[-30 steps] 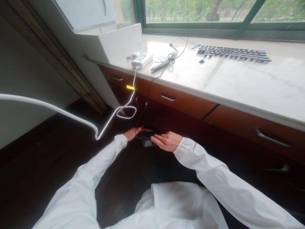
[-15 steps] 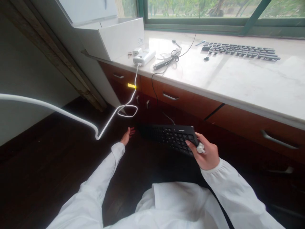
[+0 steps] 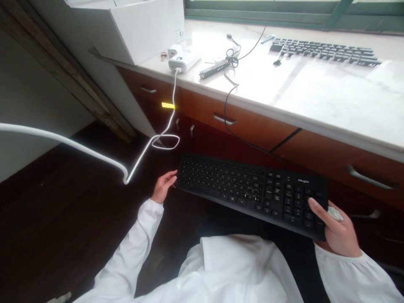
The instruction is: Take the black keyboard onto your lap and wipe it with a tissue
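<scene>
Your right hand (image 3: 336, 231) clamps the near right corner of the black keyboard (image 3: 252, 193), thumb on the keys. Your left hand (image 3: 163, 187) cups its left end. Keyboard held level above your lap; its cable (image 3: 232, 126) climbs to the counter (image 3: 315, 101).

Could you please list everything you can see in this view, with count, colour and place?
keyboard: one, black, held above the dark floor
keycap set: one, dark, on the countertop by the window
countertop: one, pale marble
box: one, white, countertop's left end
charger: one, white, beside the box
white cable: one, hanging from the charger
black cable: one, bundled, trailing off the edge
drawers: several, brown
left hand: keyboard's left end
right hand: gripping its right end
</scene>
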Demonstrator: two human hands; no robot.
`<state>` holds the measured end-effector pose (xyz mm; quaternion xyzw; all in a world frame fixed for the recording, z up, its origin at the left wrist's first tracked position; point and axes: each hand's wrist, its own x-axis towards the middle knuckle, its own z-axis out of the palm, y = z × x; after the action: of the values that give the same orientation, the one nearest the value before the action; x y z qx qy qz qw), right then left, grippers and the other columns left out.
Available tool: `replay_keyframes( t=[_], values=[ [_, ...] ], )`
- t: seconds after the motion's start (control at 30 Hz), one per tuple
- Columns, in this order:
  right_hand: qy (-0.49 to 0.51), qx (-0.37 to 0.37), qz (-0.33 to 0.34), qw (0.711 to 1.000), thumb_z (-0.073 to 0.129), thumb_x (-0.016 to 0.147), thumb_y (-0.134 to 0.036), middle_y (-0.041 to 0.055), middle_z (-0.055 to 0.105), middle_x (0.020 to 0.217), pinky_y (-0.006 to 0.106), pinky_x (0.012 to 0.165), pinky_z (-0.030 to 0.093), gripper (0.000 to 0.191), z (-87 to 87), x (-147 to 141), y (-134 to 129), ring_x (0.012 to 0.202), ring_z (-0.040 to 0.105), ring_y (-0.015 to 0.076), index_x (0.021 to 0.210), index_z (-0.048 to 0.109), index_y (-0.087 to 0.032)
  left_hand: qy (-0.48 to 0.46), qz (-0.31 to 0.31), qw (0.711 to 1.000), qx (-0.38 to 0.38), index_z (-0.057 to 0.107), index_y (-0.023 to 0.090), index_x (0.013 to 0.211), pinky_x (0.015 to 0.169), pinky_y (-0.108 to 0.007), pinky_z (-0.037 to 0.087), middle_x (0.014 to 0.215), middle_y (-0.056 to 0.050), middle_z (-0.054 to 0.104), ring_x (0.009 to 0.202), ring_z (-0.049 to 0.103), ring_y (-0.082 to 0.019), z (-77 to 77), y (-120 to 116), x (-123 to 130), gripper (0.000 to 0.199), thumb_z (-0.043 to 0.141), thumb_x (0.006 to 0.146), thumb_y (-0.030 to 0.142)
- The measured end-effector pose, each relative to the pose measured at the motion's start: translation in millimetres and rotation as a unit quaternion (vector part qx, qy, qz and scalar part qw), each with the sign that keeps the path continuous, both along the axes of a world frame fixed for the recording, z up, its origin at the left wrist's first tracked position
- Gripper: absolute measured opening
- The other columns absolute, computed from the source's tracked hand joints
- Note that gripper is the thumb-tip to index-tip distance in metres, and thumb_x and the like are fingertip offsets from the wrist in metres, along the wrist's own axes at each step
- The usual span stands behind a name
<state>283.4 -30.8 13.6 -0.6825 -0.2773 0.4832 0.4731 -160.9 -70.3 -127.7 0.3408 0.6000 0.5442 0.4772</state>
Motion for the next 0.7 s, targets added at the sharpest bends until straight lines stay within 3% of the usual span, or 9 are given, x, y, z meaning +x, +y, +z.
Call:
replay_keyframes(
  t=[0.23, 0.47, 0.57, 0.7],
  values=[
    [0.037, -0.012, -0.012, 0.999, 0.084, 0.054, -0.036, 0.0064, 0.069, 0.071, 0.04, 0.064, 0.061, 0.04, -0.4, -9, -2, 0.075, 0.071, 0.0327, 0.086, 0.07, -0.019, -0.101, 0.045, 0.993, 0.039, 0.072, 0.018, 0.106, 0.052, -0.021, 0.044, 0.077, -0.003, 0.068, 0.062, 0.059, -0.012, 23.9, -8, 6, 0.037, 0.075, 0.072, 0.033],
    [0.07, -0.029, -0.008, 0.997, 0.083, 0.056, -0.034, 0.0088, 0.072, 0.081, 0.036, 0.064, 0.061, 0.041, -15.2, -3, 3, 0.08, 0.071, 0.0321, 0.091, 0.068, -0.018, -0.163, 0.077, 0.983, 0.044, 0.072, 0.019, 0.104, 0.045, -0.018, 0.041, 0.083, -0.003, 0.07, 0.056, 0.057, -0.009, 27.0, -13, 15, 0.036, 0.076, 0.072, 0.034],
    [0.087, -0.041, -0.005, 0.995, 0.081, 0.059, -0.032, 0.0086, 0.072, 0.083, 0.034, 0.064, 0.06, 0.038, -23.7, 2, 4, 0.079, 0.071, 0.0305, 0.092, 0.068, -0.018, -0.182, 0.106, 0.976, 0.054, 0.072, 0.019, 0.102, 0.049, -0.02, 0.046, 0.083, -0.003, 0.071, 0.059, 0.061, -0.011, 26.6, -16, 19, 0.036, 0.076, 0.071, 0.037],
    [0.121, -0.067, 0.008, 0.99, 0.076, 0.066, -0.029, 0.0094, 0.072, 0.089, 0.035, 0.066, 0.059, 0.032, -29.8, 5, 5, 0.08, 0.071, 0.0287, 0.095, 0.068, -0.018, -0.197, 0.123, 0.969, 0.09, 0.072, 0.02, 0.101, 0.069, -0.024, 0.054, 0.094, -0.004, 0.073, 0.078, 0.067, -0.015, 29.8, -19, 24, 0.033, 0.076, 0.072, 0.037]
  ],
)
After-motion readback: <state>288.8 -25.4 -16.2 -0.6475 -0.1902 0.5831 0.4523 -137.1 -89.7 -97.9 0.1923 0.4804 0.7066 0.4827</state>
